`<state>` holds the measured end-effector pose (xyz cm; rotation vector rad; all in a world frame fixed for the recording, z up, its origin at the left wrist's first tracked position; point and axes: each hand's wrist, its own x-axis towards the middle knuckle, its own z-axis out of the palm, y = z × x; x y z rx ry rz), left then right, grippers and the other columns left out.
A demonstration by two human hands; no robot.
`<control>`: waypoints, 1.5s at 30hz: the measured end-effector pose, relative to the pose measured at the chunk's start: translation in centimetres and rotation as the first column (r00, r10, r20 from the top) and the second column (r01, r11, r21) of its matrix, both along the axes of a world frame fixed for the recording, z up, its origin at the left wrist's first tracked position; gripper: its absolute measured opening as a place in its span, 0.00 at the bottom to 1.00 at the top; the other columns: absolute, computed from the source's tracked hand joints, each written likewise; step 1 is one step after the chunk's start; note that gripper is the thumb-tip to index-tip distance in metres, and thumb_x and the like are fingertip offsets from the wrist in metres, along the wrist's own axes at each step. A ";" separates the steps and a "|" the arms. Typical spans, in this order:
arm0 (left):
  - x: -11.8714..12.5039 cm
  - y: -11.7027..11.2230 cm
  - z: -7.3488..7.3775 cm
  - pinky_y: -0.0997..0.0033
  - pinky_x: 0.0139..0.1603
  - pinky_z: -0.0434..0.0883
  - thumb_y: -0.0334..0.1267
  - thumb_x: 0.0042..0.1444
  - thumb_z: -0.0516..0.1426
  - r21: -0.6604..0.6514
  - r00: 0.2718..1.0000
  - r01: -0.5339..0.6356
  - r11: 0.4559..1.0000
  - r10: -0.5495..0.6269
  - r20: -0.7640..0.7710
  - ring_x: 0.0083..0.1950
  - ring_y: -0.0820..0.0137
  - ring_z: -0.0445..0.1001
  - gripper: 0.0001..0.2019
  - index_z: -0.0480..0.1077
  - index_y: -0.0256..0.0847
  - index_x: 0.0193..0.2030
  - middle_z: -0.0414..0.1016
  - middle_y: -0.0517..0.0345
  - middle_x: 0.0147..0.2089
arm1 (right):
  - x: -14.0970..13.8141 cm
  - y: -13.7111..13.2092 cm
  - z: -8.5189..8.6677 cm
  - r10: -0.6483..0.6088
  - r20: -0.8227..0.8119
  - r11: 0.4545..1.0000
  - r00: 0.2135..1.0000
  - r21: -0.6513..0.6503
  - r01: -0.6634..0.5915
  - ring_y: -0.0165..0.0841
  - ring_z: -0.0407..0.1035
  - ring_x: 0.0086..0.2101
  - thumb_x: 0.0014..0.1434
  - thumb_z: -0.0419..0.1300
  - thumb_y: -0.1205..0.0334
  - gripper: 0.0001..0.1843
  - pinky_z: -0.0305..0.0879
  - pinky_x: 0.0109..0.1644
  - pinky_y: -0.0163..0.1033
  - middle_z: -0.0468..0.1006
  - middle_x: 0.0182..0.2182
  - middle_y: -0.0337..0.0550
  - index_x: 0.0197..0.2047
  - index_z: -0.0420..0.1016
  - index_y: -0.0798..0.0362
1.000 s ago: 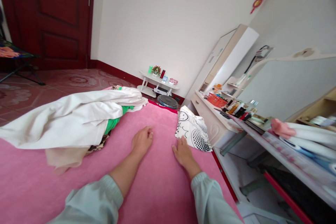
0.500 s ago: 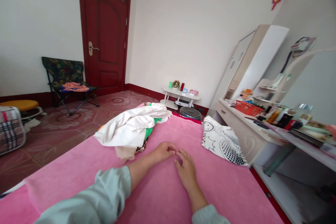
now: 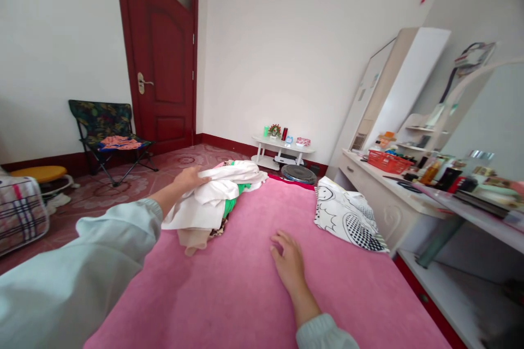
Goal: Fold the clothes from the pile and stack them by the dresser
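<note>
- The right hand [image 3: 289,262] lies palm down on the pink bed cover [image 3: 229,300]. Its fingers [image 3: 277,240] are loosely spread and hold nothing.
- The left arm in a pale sleeve [image 3: 82,272] stretches across the left edge of the bed.
- The left hand [image 3: 189,179] is on the white garment [image 3: 213,196], with its fingers bent over the garment's upper fold. I cannot tell whether they grip the cloth or only rest on it.
- The white garment tops a heap of clothes on the left half of the bed. A green piece [image 3: 230,206] shows under it, and a beige piece [image 3: 191,239] sticks out at the near end.
- A black-and-white patterned cloth [image 3: 347,218] lies at the bed's right edge, well apart from both hands.
- On the right, just beside the bed, a white dressing table [image 3: 368,185] carries a red basket [image 3: 387,161] and bottles.
- On the floor at the left are a plaid bag [image 3: 20,212], a yellow stool [image 3: 35,173] and a folding chair [image 3: 108,128].
- Beyond the bed, a low white side table [image 3: 282,148] stands against the far wall, and a dark red door [image 3: 164,65] is to its left.
</note>
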<state>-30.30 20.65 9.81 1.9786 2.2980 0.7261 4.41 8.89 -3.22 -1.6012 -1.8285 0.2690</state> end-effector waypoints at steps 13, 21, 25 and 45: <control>15.3 -11.4 7.4 0.71 0.41 0.66 0.45 0.61 0.50 0.248 0.753 0.649 0.719 -0.654 -0.072 0.39 0.65 0.74 0.16 0.77 0.41 0.33 0.78 0.55 0.37 | 2.4 1.0 -0.1 -0.061 -0.870 0.995 0.489 -0.016 0.095 0.43 0.72 0.47 0.53 0.57 0.45 0.26 0.71 0.48 0.46 0.76 0.49 0.50 0.49 0.74 0.54; 20.3 -19.3 -0.9 0.75 0.32 0.66 0.48 0.55 0.58 -0.246 0.171 0.965 0.088 -0.925 0.338 0.34 0.67 0.76 0.15 0.77 0.46 0.45 0.80 0.58 0.36 | 5.5 1.3 1.2 -0.027 -0.858 0.994 0.513 -0.078 -0.078 0.46 0.72 0.46 0.46 0.64 0.44 0.26 0.68 0.49 0.47 0.81 0.41 0.47 0.41 0.78 0.55; 19.7 -13.7 -3.4 0.75 0.33 0.65 0.41 0.54 0.56 -0.103 0.619 0.780 0.618 -0.736 0.273 0.32 0.68 0.74 0.08 0.77 0.44 0.32 0.79 0.59 0.32 | 5.8 2.0 0.5 -0.031 -0.844 0.984 0.536 -0.120 -0.132 0.47 0.72 0.46 0.37 0.71 0.51 0.27 0.68 0.49 0.48 0.81 0.41 0.49 0.41 0.77 0.55; 12.5 -8.1 -6.1 0.76 0.28 0.61 0.43 0.32 0.66 -0.389 0.606 0.785 0.481 -0.726 0.326 0.28 0.70 0.69 0.16 0.77 0.42 0.32 0.76 0.63 0.28 | 3.0 -1.2 6.2 0.011 0.053 0.974 0.999 -0.226 0.001 0.33 0.68 0.28 0.47 0.61 0.58 0.06 0.56 0.31 0.35 0.75 0.25 0.38 0.26 0.75 0.51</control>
